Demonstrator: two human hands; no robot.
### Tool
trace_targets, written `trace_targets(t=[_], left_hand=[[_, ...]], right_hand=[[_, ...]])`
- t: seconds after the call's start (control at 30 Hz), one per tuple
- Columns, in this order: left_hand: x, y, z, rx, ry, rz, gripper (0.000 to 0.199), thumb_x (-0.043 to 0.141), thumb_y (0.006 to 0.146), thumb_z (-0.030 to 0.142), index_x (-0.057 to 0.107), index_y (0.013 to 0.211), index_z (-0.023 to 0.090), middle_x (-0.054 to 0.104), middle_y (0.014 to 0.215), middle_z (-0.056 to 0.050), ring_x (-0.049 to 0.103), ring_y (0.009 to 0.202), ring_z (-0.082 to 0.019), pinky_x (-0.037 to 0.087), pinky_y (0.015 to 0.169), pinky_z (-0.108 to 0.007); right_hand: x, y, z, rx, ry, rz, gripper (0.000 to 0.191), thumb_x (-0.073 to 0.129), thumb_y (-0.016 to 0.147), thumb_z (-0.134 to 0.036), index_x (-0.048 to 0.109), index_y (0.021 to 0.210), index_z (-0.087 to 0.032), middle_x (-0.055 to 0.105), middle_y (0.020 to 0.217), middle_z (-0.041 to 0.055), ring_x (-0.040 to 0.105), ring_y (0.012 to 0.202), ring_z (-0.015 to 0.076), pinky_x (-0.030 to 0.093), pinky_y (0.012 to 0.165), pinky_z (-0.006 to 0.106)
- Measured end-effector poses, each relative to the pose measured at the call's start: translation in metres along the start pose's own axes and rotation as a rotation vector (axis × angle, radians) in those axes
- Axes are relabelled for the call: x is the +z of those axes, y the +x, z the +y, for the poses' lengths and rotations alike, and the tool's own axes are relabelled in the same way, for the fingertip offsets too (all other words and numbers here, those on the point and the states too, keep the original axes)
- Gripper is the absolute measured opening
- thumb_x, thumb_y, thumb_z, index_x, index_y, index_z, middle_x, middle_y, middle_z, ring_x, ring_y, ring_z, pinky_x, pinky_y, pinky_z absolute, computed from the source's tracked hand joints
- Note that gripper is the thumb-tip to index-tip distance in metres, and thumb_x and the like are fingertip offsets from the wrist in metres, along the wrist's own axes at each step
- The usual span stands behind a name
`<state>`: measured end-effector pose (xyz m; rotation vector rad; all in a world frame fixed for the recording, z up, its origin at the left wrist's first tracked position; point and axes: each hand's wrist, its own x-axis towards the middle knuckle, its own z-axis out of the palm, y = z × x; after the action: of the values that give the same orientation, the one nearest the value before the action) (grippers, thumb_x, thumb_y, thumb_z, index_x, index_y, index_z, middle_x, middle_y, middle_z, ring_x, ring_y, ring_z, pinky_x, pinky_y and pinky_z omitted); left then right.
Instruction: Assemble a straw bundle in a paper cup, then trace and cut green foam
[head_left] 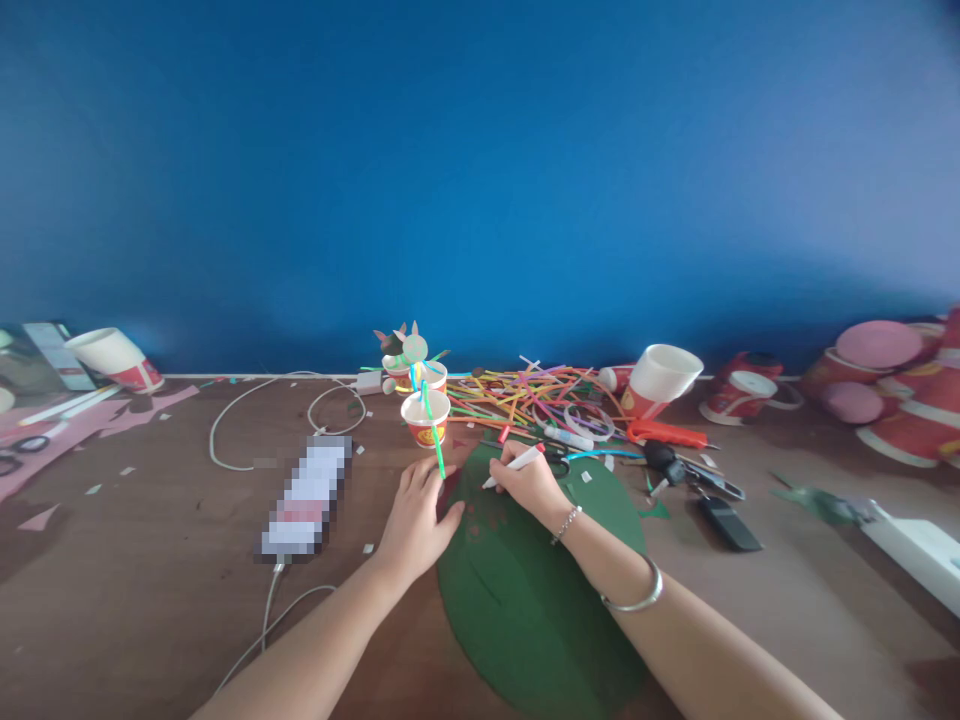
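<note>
My right hand [527, 482] grips a white marker with a red end [523, 463], its tip down at the upper part of a dark green round sheet [517, 620]. A silver bracelet and a bangle circle that wrist and forearm. My left hand [420, 515] lies at the sheet's left edge, its thumb spread away from the fingers. A small dark red piece [450, 484] shows just beyond that thumb. Behind the left fingers stands a red-and-white paper cup [425, 418], with a green straw [437, 445] slanting down in front of it. Small reddish marks or bits show on the sheet between my hands.
A pile of coloured straws [525, 393] lies along the blue wall. To its right are a tilted paper cup [661, 380], an orange-handled tool [671, 433] and keys [664, 460]. A phone [307, 497] with a white cable lies left. Scissors [30, 447] rest on pink paper at far left.
</note>
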<state>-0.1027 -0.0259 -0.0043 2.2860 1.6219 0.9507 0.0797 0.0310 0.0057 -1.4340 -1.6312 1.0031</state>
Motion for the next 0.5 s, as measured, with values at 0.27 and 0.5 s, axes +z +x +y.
trace_targets(t=[0.27,0.5], left_hand=[[-0.0002,-0.0001,0.0001,0.005,-0.007,0.011,0.037,0.059,0.077,0.022,0.053,0.114,0.023,0.052,0.12,-0.01,0.046,0.114,-0.029,0.042,0.094,-0.049],[-0.0008,0.0001,0.0005,-0.011,0.008,-0.008,0.037,0.058,0.078,0.022,0.053,0.115,0.021,0.052,0.121,-0.01,0.045,0.115,-0.028,0.041,0.096,-0.047]], right_hand=[[-0.0002,0.0001,-0.0004,-0.013,0.0,-0.002,0.022,0.054,0.068,-0.025,0.039,0.052,-0.021,0.057,0.042,-0.0028,0.056,0.043,0.0128,0.034,0.04,0.019],[-0.0002,-0.0002,0.0001,-0.022,0.0,-0.009,0.022,0.054,0.069,-0.026,0.039,0.053,-0.021,0.058,0.043,-0.0027,0.057,0.045,0.0129,0.035,0.041,0.019]])
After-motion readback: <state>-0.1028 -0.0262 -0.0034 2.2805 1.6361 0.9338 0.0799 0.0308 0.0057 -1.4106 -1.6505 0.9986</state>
